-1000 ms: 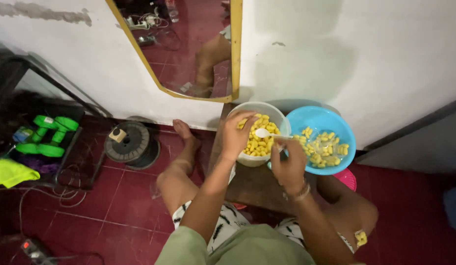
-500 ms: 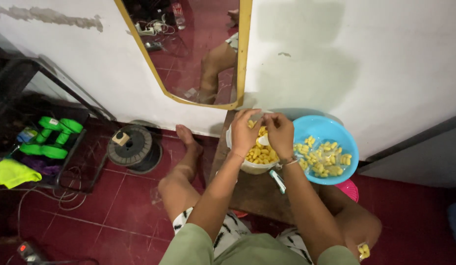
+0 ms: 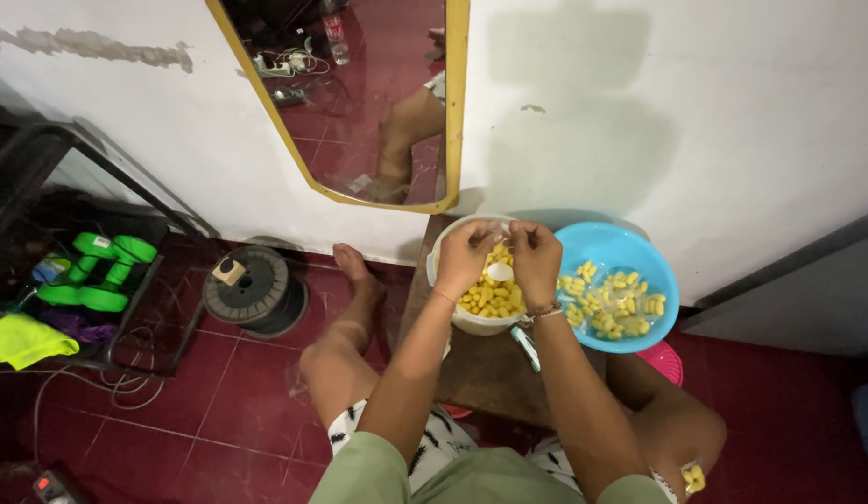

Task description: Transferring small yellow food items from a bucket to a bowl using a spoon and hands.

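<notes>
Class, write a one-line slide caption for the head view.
Both hands, left hand and right hand, hold a small white piece over a white bowl beside a blue bowl.

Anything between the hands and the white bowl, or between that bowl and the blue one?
Nothing visible. Left hand and right hand are already over the white bowl, pinching a small white piece. The blue bowl sits right beside it, with no object between.

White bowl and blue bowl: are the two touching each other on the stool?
Cannot tell. In the head view the right hand covers the spot where the white bowl and the blue bowl rims would meet, so neither contact nor gap shows.
</notes>
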